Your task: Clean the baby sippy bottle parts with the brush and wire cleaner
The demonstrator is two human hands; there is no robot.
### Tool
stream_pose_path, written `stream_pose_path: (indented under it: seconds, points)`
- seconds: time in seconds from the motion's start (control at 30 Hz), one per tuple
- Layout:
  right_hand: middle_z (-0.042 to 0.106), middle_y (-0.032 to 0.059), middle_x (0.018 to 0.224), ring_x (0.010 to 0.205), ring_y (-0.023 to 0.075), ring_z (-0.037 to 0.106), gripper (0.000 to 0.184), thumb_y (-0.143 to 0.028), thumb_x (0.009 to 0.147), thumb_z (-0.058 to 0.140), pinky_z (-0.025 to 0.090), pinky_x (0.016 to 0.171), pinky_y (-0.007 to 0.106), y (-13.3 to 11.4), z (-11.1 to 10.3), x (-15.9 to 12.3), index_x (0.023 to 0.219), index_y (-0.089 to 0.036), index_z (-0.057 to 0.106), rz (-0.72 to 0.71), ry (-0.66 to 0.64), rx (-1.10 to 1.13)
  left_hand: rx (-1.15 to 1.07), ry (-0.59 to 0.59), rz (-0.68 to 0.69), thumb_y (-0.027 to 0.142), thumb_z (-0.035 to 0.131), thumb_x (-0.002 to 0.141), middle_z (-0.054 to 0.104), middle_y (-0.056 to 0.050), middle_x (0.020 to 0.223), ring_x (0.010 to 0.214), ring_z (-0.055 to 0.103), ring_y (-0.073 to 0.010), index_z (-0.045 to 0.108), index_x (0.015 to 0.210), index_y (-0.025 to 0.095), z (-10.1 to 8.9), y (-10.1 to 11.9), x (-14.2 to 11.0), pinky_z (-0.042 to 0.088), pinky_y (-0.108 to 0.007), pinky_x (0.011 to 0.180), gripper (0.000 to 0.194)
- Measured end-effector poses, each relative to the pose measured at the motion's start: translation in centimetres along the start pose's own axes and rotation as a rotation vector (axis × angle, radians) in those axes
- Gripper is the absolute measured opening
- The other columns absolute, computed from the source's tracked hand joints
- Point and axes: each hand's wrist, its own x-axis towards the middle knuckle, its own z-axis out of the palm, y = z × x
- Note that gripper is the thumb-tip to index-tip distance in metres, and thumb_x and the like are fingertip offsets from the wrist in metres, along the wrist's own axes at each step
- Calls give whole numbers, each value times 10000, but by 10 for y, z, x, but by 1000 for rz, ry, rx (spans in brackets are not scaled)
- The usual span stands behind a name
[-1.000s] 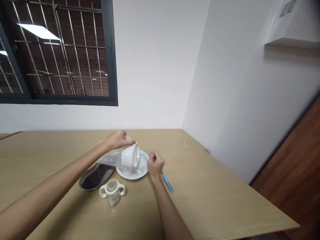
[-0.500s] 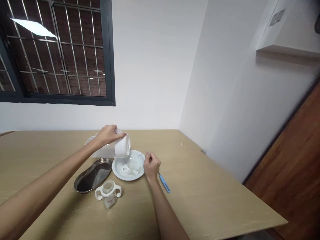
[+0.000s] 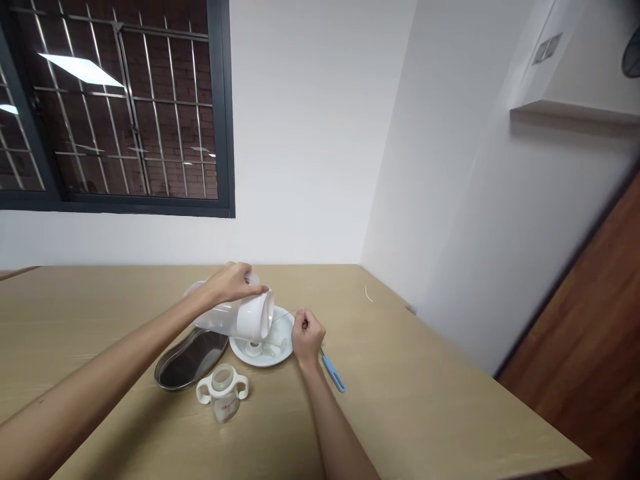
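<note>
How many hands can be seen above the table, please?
2. The left hand holds the tilted jug; the right hand, near the white bowl, is closed around a thin wire. No others show.

1. The pitcher (image 3: 255, 317) covers part of the bowl (image 3: 266, 362).
2. The right hand (image 3: 308, 335) hides the blue tool's (image 3: 334, 375) upper end.
3. The bottle's (image 3: 225, 405) print is too small to read.
4. The left edge cuts the window (image 3: 227, 133).

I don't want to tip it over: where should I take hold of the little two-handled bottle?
Probably take the bottle by its right-hand handle, coming from the near right: that handle curves out and down, the bottle stands upright, and the metal tray lies close by the left handle.
</note>
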Motion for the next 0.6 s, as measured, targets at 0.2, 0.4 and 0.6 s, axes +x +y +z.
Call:
stream_pose_path:
  seconds: [0.2, 0.4, 0.6]
  points:
    - [362, -72, 486, 456, 95, 311, 423, -305, 975, 458, 265, 492, 245, 0, 1, 0, 568, -227, 374, -30, 8, -6, -16, 63, 13, 749, 534, 779, 703, -92, 737, 659, 617, -245, 656, 788, 202, 3, 9, 9, 290, -300, 542, 561]
    - [358, -69, 487, 463, 97, 306, 417, -305, 968, 456, 265, 501, 248, 0, 1, 1, 568, -228, 368, -17, 3, -21, 15, 58, -28, 741, 548, 762, 661, -84, 657, 649, 604, -254, 602, 673, 215, -4, -12, 8, 293, -299, 553, 536]
    - [399, -58, 493, 469, 100, 338, 406, -328, 966, 444, 288, 515, 245, 2, 2, 0, 575, -225, 402, 28, -24, -19, 26, 1, -53, 733, 614, 709, 650, -63, 657, 634, 583, -239, 565, 671, 225, -4, -21, 3, 300, -292, 551, 513]
